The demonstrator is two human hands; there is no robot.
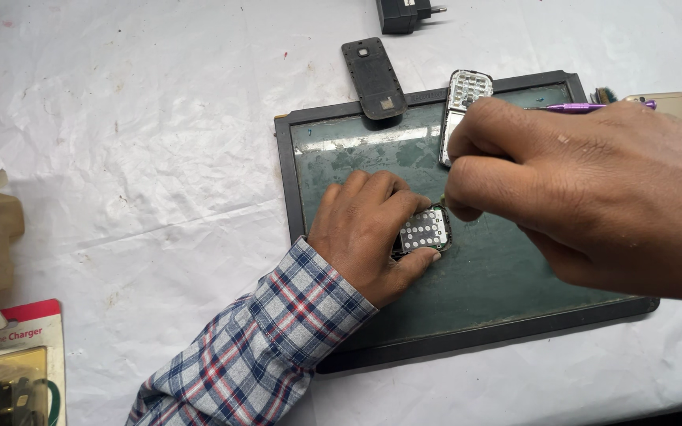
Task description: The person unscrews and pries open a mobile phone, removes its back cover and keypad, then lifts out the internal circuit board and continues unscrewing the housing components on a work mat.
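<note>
My left hand (365,229), in a plaid sleeve, presses down on a small opened phone body (424,230) whose white-dotted keypad board faces up. It lies on a dark-framed green glass work mat (499,276). My right hand (586,189) is closed around a purple-handled screwdriver (574,107), its tip down at the phone's upper right corner; the tip itself is hidden by my fingers.
A phone keypad front cover (462,101) and a black back cover (372,77) lie at the mat's far edge. A black charger plug (406,14) sits beyond. A gold phone (672,104) is at right. Charger packaging (9,363) lies at lower left on white cloth.
</note>
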